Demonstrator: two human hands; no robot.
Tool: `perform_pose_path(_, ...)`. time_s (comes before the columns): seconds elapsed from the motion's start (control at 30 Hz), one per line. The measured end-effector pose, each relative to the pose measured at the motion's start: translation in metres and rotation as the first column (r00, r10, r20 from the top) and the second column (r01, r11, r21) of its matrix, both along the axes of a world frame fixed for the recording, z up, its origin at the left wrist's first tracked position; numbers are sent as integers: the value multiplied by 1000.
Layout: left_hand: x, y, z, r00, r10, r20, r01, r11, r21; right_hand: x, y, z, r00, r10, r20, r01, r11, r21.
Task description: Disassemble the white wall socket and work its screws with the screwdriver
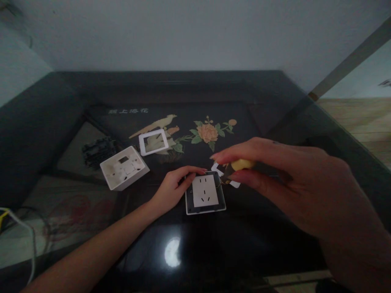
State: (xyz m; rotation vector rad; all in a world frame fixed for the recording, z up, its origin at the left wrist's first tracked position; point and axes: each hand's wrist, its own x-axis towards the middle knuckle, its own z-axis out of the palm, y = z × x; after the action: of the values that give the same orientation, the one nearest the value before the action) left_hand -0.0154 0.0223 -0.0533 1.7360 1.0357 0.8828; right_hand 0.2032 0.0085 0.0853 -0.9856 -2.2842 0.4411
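1. wall-socket insert [210, 190] lies face up on the tabletop [244, 236].
2. left hand [174, 185] touches its upper-left edge, likely to steady it; cannot tell whether it grips.
3. right hand [293, 183] pinches a yellow-handled tool [242, 164] just beside.
4. mounting box [135, 178] and white frame [154, 151] lie apart, leftward.

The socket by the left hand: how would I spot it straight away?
Find the dark glossy table, then the left hand near its middle. Right at that hand lies the socket. Unlike the open white box and hollow white frame, it has a slotted white face in a dark surround.
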Motion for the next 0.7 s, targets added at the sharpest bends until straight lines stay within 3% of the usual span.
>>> perform_pose_path(0.1, 0, 0, 0, 1000, 0, -8, 1, 1000, 13, 8, 2, 3, 999, 34, 35, -34, 999, -13)
perform_pose_path(0.2, 1, 0, 0, 1000, 0, -5, 1, 1000, 19, 7, 1, 1, 999, 14, 43, -17, 997, 71)
perform_pose_path(0.37, 0, 0, -4, 1000, -2, 0, 2, 1000, 14, -6, -1, -8, 983, -182, 17, 168, 936, 309)
perform_pose_path(0.47, -1, 1, -6, 1000, -5, -4, 5, 1000, 16, -8, -1, -9, 971, -238, -2, 226, 922, 315)
perform_pose_path(0.53, 0, 0, -4, 1000, -5, -11, 6, 1000, 19, -6, 0, -6, 979, -205, 6, 197, 947, 253)
perform_pose_path(0.7, 0, -1, -1, 1000, 3, -21, -2, 1000, 22, 4, 2, 2, 994, 33, 100, -45, 991, 125)
